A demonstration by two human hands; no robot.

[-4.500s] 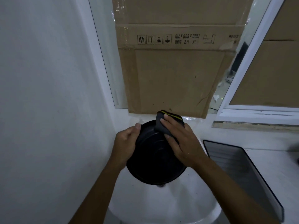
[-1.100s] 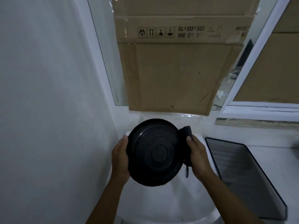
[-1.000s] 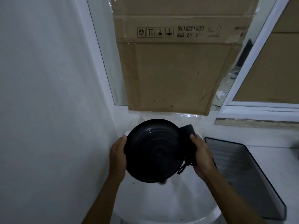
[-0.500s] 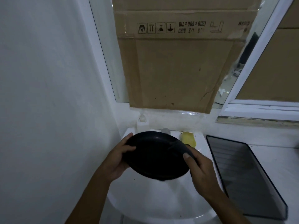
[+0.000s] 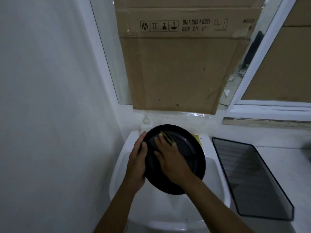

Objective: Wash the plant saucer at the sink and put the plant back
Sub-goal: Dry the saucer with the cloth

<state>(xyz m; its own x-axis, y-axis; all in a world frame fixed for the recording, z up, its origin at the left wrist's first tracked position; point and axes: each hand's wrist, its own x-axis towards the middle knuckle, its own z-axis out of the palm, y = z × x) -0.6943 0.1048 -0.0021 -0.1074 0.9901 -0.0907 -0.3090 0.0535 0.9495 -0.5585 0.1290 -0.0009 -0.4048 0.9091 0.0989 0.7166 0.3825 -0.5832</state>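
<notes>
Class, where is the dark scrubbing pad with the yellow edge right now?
In the head view, the dark scrubbing pad lies under the right hand, pressed on the round black saucer over the white sink.

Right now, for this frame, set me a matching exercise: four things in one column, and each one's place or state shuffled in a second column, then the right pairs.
Things:
1. black saucer
2. left hand
3. right hand
4. dark tray

Places or states:
A. lies on the counter to the right of the white sink
B. presses a dark, yellow-edged sponge onto the saucer's face
C. grips the saucer's left rim
D. held tilted over the sink basin

Pairs: 1-D, 2-C, 3-B, 4-A
</notes>
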